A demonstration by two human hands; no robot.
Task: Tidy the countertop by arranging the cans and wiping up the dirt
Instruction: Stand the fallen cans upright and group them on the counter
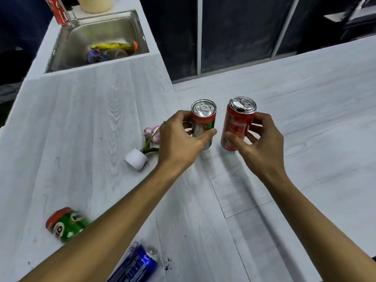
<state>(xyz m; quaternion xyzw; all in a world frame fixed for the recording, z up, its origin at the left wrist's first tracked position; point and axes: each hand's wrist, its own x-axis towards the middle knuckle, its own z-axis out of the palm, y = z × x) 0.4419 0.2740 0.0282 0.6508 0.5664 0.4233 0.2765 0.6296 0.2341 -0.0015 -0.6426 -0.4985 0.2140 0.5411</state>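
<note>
**Pale wood-grain countertop, a can in each hand**

Whitish laminate with a printed grain covers the L-shaped countertop (101,119), matte and flat. A stainless steel sink (61,51) is sunk into its far left end, its brushed basin holding crumpled, glossy wrappers.

Head view: well in front of the sink, near the corner of the L, both hands hold upright aluminium cylinders with shiny ring-pull lids. The left hand (181,137) curls fingers and thumb round a short can (203,117) with an orange and green label. Just beside it, the right hand (262,137) pinches a taller red can (236,121) between thumb and fingertips.

Between these and the sink, a small white pot (136,158) lies tipped over with a pink flower spilling out. Farther from the sink, at the near edge, a green can (67,224) and a blue can (136,265) lie on their sides, both blurred. Black specks of dirt (167,265) are scattered beside the blue one. Behind the sink stands another red can (58,9).
</note>
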